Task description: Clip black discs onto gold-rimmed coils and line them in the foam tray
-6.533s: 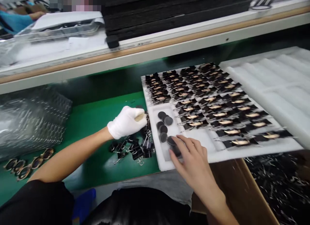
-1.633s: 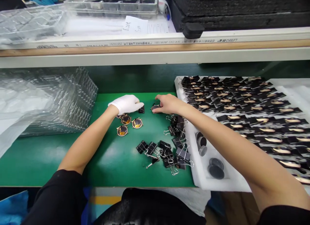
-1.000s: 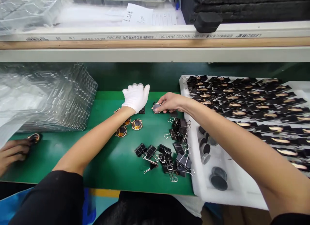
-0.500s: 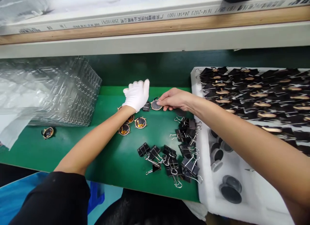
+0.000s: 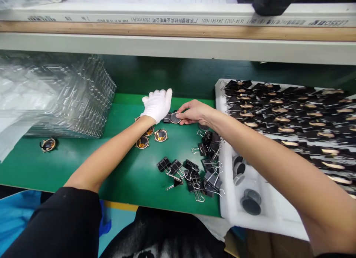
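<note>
Meanwhile, at a green bench, a stack of clear trays sits at 9 o'clock with 1 stray round part before it. Toward 12 o'clock the gloved left hand lies fingers extended, palm down beside a black binder clip; whether it grips the clip cannot be told. The bare right hand pinches a dark round disc between thumb and fingertips, touching that clip. 3 gold-rimmed parts lie just below. Doing this well likely means keeping the disc level and squarely seated at the clip's mouth. Loose clips sit at 5 o'clock; a white foam tray of clipped pieces fills 3 o'clock.
</note>
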Action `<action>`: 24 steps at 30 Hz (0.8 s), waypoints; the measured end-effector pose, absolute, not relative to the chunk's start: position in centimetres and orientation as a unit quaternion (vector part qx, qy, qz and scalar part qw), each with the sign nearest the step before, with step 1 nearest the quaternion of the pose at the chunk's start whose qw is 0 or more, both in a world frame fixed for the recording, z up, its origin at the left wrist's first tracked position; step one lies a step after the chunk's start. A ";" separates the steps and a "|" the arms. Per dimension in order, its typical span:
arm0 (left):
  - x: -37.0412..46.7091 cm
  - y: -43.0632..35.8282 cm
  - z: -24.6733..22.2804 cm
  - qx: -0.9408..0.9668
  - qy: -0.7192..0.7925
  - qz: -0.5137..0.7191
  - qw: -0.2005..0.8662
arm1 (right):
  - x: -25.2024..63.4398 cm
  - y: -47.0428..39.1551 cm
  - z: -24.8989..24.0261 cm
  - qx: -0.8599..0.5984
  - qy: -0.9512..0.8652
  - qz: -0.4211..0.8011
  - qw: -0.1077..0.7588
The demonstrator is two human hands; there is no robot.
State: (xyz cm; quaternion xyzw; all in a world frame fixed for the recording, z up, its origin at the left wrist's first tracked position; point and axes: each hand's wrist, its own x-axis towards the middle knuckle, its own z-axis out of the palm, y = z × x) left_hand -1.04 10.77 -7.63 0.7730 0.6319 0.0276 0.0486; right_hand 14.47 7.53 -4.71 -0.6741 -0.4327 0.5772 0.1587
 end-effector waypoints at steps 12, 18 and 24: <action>-1.0 10.2 -7.3 0.759 0.649 0.031 0.040 | 14.6 7.5 -4.7 -0.678 -0.433 0.574 0.152; -1.2 10.0 -7.3 0.770 0.636 0.034 0.036 | 13.9 7.5 -4.7 -0.684 -0.441 0.561 0.151; -1.1 10.0 -7.3 0.767 0.638 0.049 0.049 | 13.5 7.4 -4.7 -0.688 -0.445 0.552 0.153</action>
